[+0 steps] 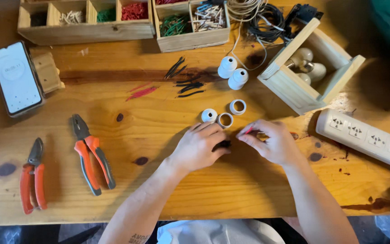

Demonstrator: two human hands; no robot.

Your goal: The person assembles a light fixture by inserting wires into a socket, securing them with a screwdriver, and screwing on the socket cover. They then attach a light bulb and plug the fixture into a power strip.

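Note:
My left hand [201, 147] rests on the wooden table [159, 180], its fingers closed over a small dark part [224, 144] that is mostly hidden. Close beside it, my right hand [271, 142] pinches a short red wire [248, 131] between thumb and forefinger. Just above the hands lie three white rings or caps [224, 118]. Two white lamp holders [232, 72] stand further back. Short black wire pieces [187, 83] and red wire pieces [141, 92] lie loose left of the holders.
Two orange-handled pliers [89, 153] [32, 178] lie at the left, a phone [16, 77] at far left. Wooden compartment trays [86, 20] with coloured wire pieces line the back. A wooden box with bulbs [310, 65] and a white power strip [366, 138] are at the right. Coiled cable [260, 18] lies behind.

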